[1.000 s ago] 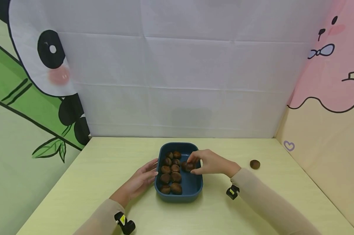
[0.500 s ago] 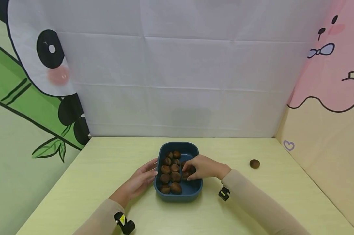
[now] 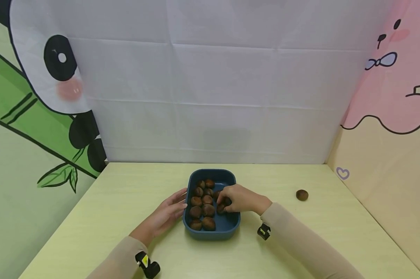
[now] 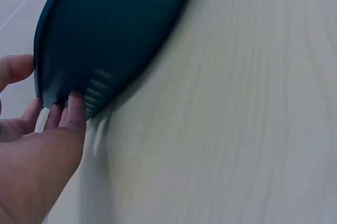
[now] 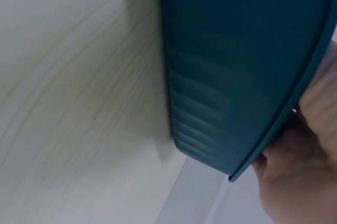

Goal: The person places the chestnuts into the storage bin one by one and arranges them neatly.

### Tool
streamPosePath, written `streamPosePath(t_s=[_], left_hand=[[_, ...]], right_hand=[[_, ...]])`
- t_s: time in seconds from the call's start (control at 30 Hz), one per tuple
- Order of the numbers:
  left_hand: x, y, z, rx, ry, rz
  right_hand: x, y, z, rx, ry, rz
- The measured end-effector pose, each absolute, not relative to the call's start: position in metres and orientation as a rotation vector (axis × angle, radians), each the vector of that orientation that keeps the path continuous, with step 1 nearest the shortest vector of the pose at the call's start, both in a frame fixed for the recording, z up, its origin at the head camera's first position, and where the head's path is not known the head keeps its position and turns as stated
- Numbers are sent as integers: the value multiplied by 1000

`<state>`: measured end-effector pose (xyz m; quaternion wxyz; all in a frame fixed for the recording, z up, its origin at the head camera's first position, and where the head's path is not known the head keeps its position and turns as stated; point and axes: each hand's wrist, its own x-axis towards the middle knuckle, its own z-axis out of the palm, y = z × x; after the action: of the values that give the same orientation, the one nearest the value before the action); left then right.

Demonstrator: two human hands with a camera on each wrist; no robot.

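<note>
A dark blue rectangular box (image 3: pixel 211 235) holds several brown chestnuts (image 3: pixel 208 210), set in two columns along its left side. My right hand (image 3: pixel 242 199) reaches over the right rim, thumb and fingers pinching a chestnut (image 3: pixel 220 209) low in the box. Just behind those fingers, another chestnut (image 3: pixel 216 194) is partly covered. The left hand (image 3: pixel 166 214) rests its extended fingers against the box's left wall. In the left wrist view, its fingertips (image 4: pixel 77 103) touch the ribbed outer side. The box wall (image 5: pixel 226 71) hides the right fingertips in the right wrist view.
A single chestnut (image 3: pixel 302 195) lies on the pale wooden table (image 3: pixel 265 174) to the right. Behind the table hangs a white cloth (image 3: pixel 216 85). Painted panels stand at both sides. Each sleeve cuff carries a small black camera.
Inside the box, my right hand has moved left and nearer to me, lowering the chestnut beside the right-hand column. Over the last half second it barely shifts. The left hand stays put.
</note>
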<state>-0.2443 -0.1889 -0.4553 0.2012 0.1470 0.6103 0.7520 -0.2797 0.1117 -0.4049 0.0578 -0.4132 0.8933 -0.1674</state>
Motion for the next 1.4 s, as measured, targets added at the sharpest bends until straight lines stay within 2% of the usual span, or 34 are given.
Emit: streamPosePath(t_s=[0.47, 0.67, 0.83, 1.07, 1.4], left_hand=[[-244, -189, -456, 410, 1705, 2098], [-244, -189, -456, 411, 1705, 2092], [-244, -190, -455, 413, 1706, 2090], [-245, -190, -456, 409, 1709, 2086], [-245, -190, -456, 413, 1712, 2092]], right_hand=[[-278, 113, -403, -1253, 2711, -607], [-281, 129, -392, -1302, 2754, -708], [-284, 156, -381, -1272, 2866, -761], [-286, 207, -370, -1050, 2991, -768], [-281, 298, -389, -725, 3079, -784]])
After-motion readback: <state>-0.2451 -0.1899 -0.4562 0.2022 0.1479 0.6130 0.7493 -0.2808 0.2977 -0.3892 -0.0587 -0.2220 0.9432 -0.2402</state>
